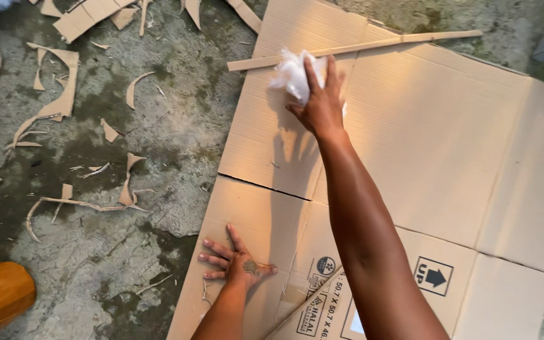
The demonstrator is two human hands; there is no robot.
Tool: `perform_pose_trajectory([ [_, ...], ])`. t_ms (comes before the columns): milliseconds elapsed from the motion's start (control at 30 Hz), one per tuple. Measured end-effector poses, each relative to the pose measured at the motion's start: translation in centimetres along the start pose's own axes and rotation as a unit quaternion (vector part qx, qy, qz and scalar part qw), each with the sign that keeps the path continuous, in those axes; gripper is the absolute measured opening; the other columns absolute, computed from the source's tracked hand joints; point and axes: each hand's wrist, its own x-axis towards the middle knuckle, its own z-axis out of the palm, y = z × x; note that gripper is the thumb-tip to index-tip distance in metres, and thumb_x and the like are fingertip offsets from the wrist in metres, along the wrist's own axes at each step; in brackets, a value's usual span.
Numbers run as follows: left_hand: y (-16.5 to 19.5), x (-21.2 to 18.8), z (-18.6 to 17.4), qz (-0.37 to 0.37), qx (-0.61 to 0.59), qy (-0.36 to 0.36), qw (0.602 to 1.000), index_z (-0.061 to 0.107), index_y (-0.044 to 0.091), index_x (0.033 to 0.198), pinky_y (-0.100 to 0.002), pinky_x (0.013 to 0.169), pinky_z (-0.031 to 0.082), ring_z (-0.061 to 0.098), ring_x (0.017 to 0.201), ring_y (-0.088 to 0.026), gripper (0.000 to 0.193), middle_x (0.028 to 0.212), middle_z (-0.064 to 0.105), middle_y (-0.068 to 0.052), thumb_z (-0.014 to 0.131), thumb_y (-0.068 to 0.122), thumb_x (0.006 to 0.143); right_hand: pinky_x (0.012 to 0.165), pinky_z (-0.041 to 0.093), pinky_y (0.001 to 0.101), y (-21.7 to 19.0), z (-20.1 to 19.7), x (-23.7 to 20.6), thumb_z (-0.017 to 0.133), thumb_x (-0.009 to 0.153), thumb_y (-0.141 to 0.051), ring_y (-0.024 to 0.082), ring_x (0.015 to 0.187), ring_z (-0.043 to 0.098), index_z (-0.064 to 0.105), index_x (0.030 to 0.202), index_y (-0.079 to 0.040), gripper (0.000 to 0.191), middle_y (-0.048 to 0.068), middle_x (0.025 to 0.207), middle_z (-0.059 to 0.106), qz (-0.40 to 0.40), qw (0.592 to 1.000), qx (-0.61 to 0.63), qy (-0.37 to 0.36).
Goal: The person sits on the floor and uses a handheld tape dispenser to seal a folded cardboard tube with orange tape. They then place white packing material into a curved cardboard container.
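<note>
Low in my frame, my left hand (237, 264) lies flat, fingers spread, on the flattened brown cardboard sheet (448, 164). Further up, at upper centre, my right hand (322, 104) grips a crumpled white cloth wad (291, 75), just below the long thin cardboard strip (354, 47), which runs left to right.

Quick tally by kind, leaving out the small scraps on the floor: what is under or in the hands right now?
Flattened cardboard sheet, under the left hand: 1
White wad, gripped in the right hand: 1
Long cardboard strip, lying across the sheet's far edge: 1
Total: 3
</note>
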Motion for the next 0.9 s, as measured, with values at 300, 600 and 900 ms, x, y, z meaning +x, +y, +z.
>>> perform_pose_trajectory([
  [300, -0.5, 0.1, 0.9, 0.029, -0.005, 0.030, 0.999, -0.040, 0.031, 0.153, -0.087, 0.103, -0.005, -0.045, 0.134, -0.064, 0.178, 0.144, -0.054, -0.039, 0.100, 0.060, 0.047, 0.086, 0.057, 0.0481, 6.4, 2.3, -4.0, 0.083, 0.079, -0.022, 0.036, 0.107, 0.064, 0.070, 0.123, -0.019, 0.045, 0.013, 0.131, 0.059, 0.076, 0.997, 0.004, -0.034],
  [600, -0.8, -2.9, 1.2, 0.029, -0.002, 0.084, 0.996, -0.040, 0.035, 0.153, -0.086, 0.109, -0.003, -0.038, 0.142, -0.059, 0.178, 0.150, -0.049, -0.034, 0.099, 0.059, 0.045, 0.065, 0.056, 0.0350, 13.4, -3.6, -24.5, 0.065, 0.098, -0.002, 0.020, 0.081, 0.068, 0.062, 0.124, -0.002, 0.025, 0.008, 0.099, 0.069, 0.238, 0.652, 0.718, 0.046],
  [900, -5.0, -8.0, 4.0, 0.133, -0.045, 0.166, 0.976, -0.014, 0.030, 0.168, -0.082, 0.115, 0.014, -0.013, 0.154, -0.056, 0.150, 0.167, -0.023, -0.030, 0.078, 0.079, 0.060, 0.084, 0.063, 0.0405, 8.9, -10.5, -65.7, 0.064, 0.086, 0.008, 0.024, 0.098, 0.073, 0.062, 0.127, -0.004, 0.042, 0.009, 0.111, 0.073, 0.345, 0.521, 0.756, 0.196],
])
